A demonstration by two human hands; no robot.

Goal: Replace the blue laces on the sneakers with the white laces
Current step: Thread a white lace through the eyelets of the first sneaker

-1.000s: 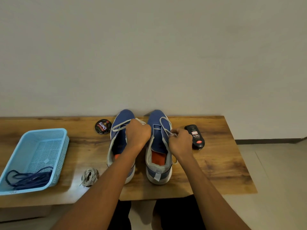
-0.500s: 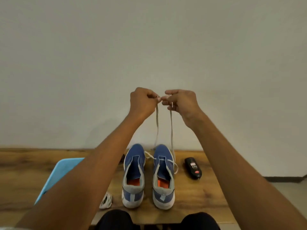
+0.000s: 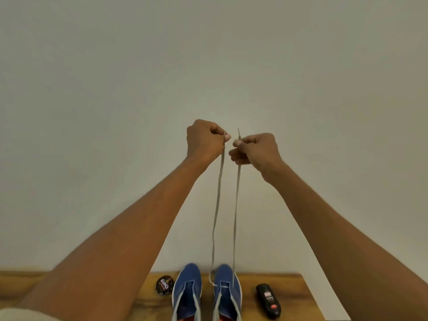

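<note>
Two blue sneakers stand side by side at the bottom of the head view, the left sneaker (image 3: 187, 290) and the right sneaker (image 3: 227, 290). A white lace (image 3: 235, 216) runs through the front eyelets of the right sneaker, and both its strands rise nearly straight up. My left hand (image 3: 205, 140) pinches the end of the left strand high above the shoes. My right hand (image 3: 256, 149) pinches the right strand just below its tip, which sticks up past the fingers. The two hands are level and a small gap apart.
A round black polish tin (image 3: 165, 286) lies left of the sneakers on the wooden table (image 3: 294, 297). A black bottle (image 3: 268, 301) lies to their right. A plain pale wall fills the view behind. My forearms hide the table's left and right parts.
Both hands rose from the right sneaker, drawing the two lace ends up taut, then moved a little apart. The view tilted upward, so the basket and the spare lace left the frame.
</note>
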